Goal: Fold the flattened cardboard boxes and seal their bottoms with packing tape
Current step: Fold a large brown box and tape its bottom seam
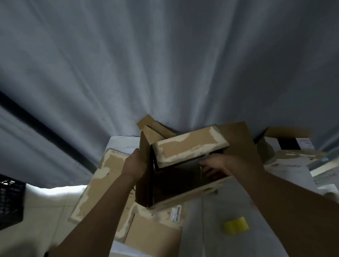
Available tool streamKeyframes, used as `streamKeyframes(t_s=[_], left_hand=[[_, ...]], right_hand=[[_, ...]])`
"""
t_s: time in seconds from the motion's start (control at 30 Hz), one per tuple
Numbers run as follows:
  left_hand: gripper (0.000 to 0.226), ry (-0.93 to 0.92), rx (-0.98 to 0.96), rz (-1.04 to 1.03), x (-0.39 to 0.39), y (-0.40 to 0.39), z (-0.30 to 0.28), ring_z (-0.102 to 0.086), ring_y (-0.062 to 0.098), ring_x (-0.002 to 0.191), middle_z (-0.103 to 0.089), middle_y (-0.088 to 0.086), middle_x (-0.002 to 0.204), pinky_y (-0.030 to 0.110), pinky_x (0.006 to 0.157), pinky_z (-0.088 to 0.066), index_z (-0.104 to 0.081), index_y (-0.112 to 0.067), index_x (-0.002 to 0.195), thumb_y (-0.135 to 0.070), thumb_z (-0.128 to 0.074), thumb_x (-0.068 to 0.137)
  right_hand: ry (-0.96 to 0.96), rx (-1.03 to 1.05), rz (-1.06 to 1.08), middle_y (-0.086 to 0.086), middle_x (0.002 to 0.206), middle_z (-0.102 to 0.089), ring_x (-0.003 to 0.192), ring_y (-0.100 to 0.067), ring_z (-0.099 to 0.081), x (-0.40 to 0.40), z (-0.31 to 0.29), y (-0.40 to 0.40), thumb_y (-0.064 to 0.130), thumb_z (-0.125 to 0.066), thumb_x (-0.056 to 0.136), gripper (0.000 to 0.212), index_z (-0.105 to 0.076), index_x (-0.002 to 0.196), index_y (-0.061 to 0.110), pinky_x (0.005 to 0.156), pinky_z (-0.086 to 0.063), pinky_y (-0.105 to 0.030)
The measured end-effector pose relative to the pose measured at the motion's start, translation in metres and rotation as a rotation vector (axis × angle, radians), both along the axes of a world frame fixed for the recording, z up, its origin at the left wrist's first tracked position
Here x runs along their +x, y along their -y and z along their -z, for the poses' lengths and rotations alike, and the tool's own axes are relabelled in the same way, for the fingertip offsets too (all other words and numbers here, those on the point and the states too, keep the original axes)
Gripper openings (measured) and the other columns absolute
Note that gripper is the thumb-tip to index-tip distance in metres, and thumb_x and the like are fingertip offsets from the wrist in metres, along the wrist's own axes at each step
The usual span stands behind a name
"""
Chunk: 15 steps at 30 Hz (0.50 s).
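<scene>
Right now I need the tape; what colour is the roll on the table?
Yellow; the roll shows in the head view.

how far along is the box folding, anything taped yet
Done: one cardboard box is opened into shape on the table. In hand: the left hand braces its left wall while the right hand reaches inside under a raised flap. Left: no tape is visible on it, the yellow tape roll lies untouched, and flattened cardboard waits alongside.

Left hand (136, 162) gripping the cardboard box (185, 193) side panel, right hand (216, 166) inside it — flaps up, yellow tape roll (235, 225) nearby on table (211, 245)
</scene>
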<state>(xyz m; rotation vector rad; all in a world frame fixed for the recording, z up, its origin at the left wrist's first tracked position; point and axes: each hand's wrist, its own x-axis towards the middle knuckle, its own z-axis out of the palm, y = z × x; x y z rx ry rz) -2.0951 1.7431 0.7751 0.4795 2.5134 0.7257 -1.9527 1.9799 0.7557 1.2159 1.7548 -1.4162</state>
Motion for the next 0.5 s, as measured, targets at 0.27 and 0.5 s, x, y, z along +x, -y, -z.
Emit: streamKeyframes(t_s=[0.27,0.5], left_hand=[[0.049,0.116,0.237,-0.104,0.011,0.017,-0.002,-0.059,0.027,0.109,-0.063,0.002,0.120,0.040,0.093,-0.049,-0.050,-0.023,0.132,-0.025,-0.058,0.084],[0.060,0.106,0.346,0.038,0.028,0.015,0.001,-0.050,0.015,0.123,-0.052,-0.010,0.133,0.026,0.092,-0.048,-0.034,-0.031,0.140,-0.012,-0.063,0.091]], right_hand=[[-0.385,-0.245,0.767,-0.003,0.116,-0.061,0.116,-0.022,-0.056,-0.024,0.024,0.015,0.014,-0.046,0.099,0.026,-0.053,0.124,0.015,0.102,-0.042,-0.037],[-0.730,0.027,0.458,0.004,0.124,-0.054,0.105,-0.011,-0.054,-0.044,0.011,0.020,-0.007,-0.042,0.095,0.057,-0.056,0.128,0.037,0.085,-0.044,-0.023]])
